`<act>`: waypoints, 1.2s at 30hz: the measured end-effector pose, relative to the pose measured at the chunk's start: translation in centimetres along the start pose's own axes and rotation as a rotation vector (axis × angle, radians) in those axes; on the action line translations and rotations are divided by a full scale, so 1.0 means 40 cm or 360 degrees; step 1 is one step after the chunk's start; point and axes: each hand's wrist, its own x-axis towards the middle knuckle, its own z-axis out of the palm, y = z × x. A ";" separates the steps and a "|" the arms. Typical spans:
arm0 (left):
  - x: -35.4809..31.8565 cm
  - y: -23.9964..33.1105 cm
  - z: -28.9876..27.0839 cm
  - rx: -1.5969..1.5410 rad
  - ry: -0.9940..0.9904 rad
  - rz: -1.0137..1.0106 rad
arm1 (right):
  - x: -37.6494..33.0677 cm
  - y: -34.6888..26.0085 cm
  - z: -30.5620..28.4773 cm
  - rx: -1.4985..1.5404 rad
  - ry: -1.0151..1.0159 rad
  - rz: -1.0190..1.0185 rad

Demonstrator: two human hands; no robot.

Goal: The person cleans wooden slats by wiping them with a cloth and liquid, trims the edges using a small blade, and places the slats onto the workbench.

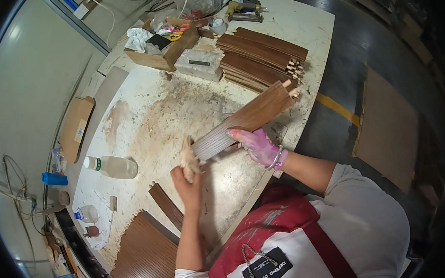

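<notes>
My right hand [256, 146], in a pink-stained glove, is closed around a brown wooden slat [247, 117] held tilted above the table. Light wooden dowels [287, 84] stick out of the slat's far right end. At its near left end, my bare left hand [187, 187] grips a beige rag [189, 159] against or right beside the slat's end; the exact contact is hard to make out. A single narrow wooden strip [166, 205] lies close to my left forearm. Beyond the held slat is a stack of similar brown slats [258, 54] with dowels in their ends.
More slats [143, 250] lie at the lower left. A large clear bottle [112, 167] and a small bottle [87, 214] are on the left side. A wooden box of odds and ends [162, 45], a plastic container [198, 64] and a nail gun [245, 11] occupy the table's far side.
</notes>
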 end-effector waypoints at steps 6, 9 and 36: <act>0.021 0.031 -0.122 0.0439 -0.0031 0.0199 | 0.042 -0.092 0.026 -0.0136 -0.0543 0.0009; 0.047 0.144 -0.140 0.0391 0.0011 0.0436 | 0.028 -0.132 0.048 -0.0354 -0.0739 0.0269; 0.115 0.087 -0.042 0.0405 0.0214 0.0578 | 0.092 -0.019 0.040 -0.1472 -0.1363 -0.1294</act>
